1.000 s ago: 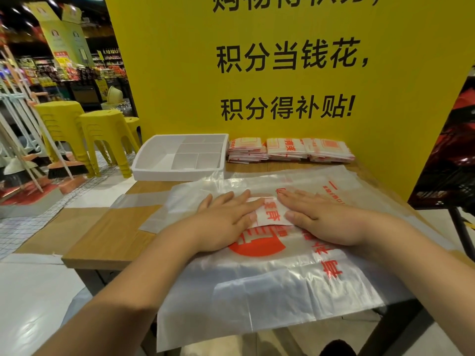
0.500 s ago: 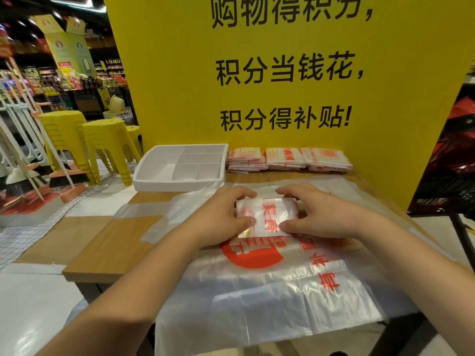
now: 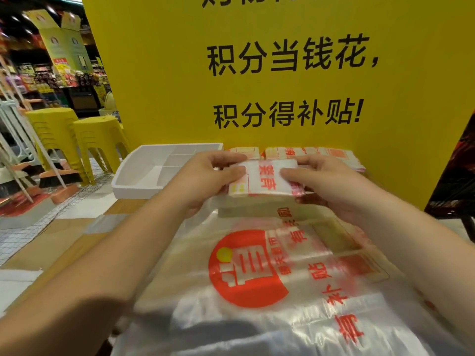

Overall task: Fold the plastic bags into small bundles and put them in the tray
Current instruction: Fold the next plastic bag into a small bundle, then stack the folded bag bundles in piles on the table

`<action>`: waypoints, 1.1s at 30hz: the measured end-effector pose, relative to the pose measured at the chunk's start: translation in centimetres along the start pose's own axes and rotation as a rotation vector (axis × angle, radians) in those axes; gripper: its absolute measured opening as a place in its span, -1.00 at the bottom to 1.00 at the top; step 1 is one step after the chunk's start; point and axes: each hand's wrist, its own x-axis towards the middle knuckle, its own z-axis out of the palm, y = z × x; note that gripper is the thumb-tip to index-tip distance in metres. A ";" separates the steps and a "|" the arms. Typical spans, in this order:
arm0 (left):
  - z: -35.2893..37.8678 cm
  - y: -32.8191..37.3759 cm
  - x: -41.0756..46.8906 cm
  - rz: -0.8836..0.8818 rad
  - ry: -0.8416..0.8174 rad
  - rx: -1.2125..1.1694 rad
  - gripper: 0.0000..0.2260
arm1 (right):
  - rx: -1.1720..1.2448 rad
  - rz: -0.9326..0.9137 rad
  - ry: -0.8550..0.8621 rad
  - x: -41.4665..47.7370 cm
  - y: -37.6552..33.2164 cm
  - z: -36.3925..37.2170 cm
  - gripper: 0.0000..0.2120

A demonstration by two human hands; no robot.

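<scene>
White plastic bundle (image 3: 267, 179) (red print) pinched by both hands.

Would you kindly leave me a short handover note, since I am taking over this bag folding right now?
Left hand: grip on the left end of the folded bundle.
Right hand: grip on its right end; the bundle is held up over the table.
White tray: back left, beside the hands; no bundle shows in its visible compartments.
Done: this one bag is folded small.
Left: set it in the tray, then fold the flat bag spread under the arms. Folded stacks lie by the yellow board.
</scene>
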 end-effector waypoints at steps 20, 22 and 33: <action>-1.4 -3.2 12.8 0.239 -0.006 1.469 -0.67 | -1.079 -0.278 0.141 14.4 -0.6 3.2 -0.65; -1.1 -3.2 12.6 0.223 -0.016 1.506 -0.66 | -1.124 -0.259 0.066 14.4 -0.3 3.3 -0.62; -0.6 -2.6 10.9 0.186 -0.006 1.453 -0.52 | -1.170 -0.322 -0.009 13.7 -0.1 2.2 -0.54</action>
